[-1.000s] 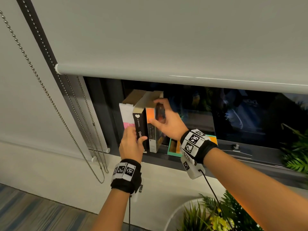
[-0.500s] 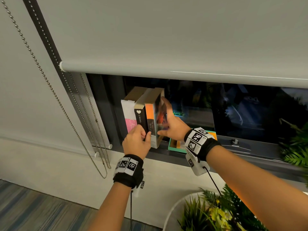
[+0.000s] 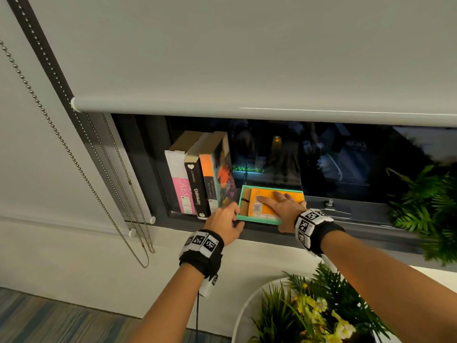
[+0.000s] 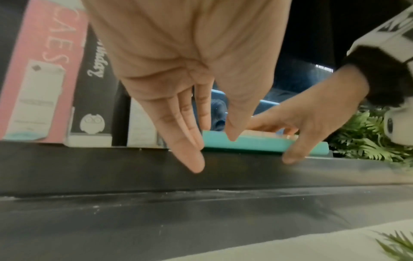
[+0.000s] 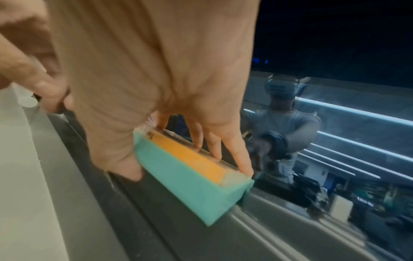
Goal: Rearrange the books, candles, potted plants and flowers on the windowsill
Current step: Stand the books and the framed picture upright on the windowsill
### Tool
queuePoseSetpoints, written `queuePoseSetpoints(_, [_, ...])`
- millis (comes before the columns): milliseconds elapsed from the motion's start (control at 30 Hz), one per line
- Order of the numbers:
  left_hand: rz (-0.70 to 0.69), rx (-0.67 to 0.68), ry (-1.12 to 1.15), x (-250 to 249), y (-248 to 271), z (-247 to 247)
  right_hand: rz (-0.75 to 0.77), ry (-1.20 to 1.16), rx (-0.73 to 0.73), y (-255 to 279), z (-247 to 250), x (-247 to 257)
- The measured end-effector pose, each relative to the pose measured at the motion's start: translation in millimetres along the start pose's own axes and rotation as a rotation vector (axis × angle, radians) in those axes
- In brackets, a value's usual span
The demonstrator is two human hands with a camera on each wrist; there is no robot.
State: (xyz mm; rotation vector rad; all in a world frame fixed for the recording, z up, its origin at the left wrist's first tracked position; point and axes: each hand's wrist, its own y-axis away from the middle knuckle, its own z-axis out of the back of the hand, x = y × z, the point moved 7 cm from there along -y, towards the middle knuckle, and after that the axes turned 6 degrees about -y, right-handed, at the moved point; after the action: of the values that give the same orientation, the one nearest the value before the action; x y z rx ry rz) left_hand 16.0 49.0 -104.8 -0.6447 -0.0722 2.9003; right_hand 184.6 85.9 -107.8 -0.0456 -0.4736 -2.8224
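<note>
Three books stand upright at the left end of the dark windowsill point(image 3: 358, 225): a white-and-pink book point(image 3: 179, 186), a black book point(image 3: 195, 191) and an orange-spined book point(image 3: 214, 179). Just right of them a flat teal book point(image 3: 267, 220) with an orange cover lies on the sill. My right hand point(image 3: 279, 206) holds it, fingers spread over the cover point(image 5: 185, 155) to the far edge and thumb against the near teal edge. My left hand point(image 3: 226, 222) is at its left front corner, fingers point(image 4: 190, 155) straight and thumb tip touching the teal edge point(image 4: 257, 144).
A roller blind point(image 3: 247, 58) hangs low over the window, its bead chain point(image 3: 74, 149) dangling at the left. A fern point(image 3: 427, 206) stands at the sill's right end. Below the sill a white pot point(image 3: 243, 310) holds a plant with yellow flowers point(image 3: 316, 308).
My right hand left the upright orange-spined book and came down onto the flat teal book. My left hand slid right from the black book's spine to the teal book's corner.
</note>
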Motion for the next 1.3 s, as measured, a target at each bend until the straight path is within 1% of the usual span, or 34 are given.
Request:
queuePoseSetpoints(33, [0.007,0.049,-0.008,0.2,-1.3,-5.7,0.007,0.005,-0.003,1.6,1.3,0.4])
queuePoseSetpoints(100, [0.016,0.075,0.019,-1.0,-4.3,-11.6,0.025,0.007,-0.066,4.9,8.7,2.6])
queuePoseSetpoints(167, [0.025,0.017,0.148,-6.8,-7.4,-6.2,0.048,0.004,-0.155,8.9,20.2,3.3])
queuePoseSetpoints(233, [0.017,-0.081,0.264,-15.8,-11.4,6.4,0.043,0.008,-0.206,13.2,30.7,0.1])
queuePoseSetpoints(300, [-0.022,-0.159,0.284,-26.1,-15.6,15.9,0.012,0.028,-0.221,19.9,39.7,-5.2])
queuePoseSetpoints(333, [-0.04,-0.177,0.28,-29.7,-16.8,17.5,-0.001,0.055,-0.239,23.4,43.1,-7.3])
queuePoseSetpoints(433, [-0.096,-0.167,0.224,-44.8,-17.2,9.8,-0.022,0.146,-0.297,34.8,46.4,-16.4])
queuePoseSetpoints(500, [-0.126,-0.148,0.191,-55.6,-17.7,2.0,-0.048,0.151,-0.288,40.2,42.6,-26.9])
queuePoseSetpoints(600, [-0.152,-0.101,0.203,-70.9,-23.7,-9.1,-0.089,0.104,-0.26,47.7,36.5,-46.2])
queuePoseSetpoints(733, [-0.14,-0.008,0.182,-83.7,-33.6,-27.3,-0.105,0.032,-0.227,51.6,32.1,-69.0])
queuePoseSetpoints(833, [-0.137,0.014,0.19,-86.3,-37.1,-36.8,-0.076,-0.077,-0.201,52.3,35.6,-76.7])
queuePoseSetpoints(967, [-0.151,0.032,0.189,-83.3,-38.4,-43.3,-0.021,-0.216,-0.22,46.0,46.3,-73.4])
queuePoseSetpoints(1133, [-0.175,0.057,0.157,-80.8,-38.1,-49.6,0.007,-0.085,-0.206,32.2,58.8,-67.2])
queuePoseSetpoints(1300, [-0.211,0.077,0.114,-80.8,-34.2,-59.2,0.179,0.152,-0.153,23.5,55.5,-45.3])
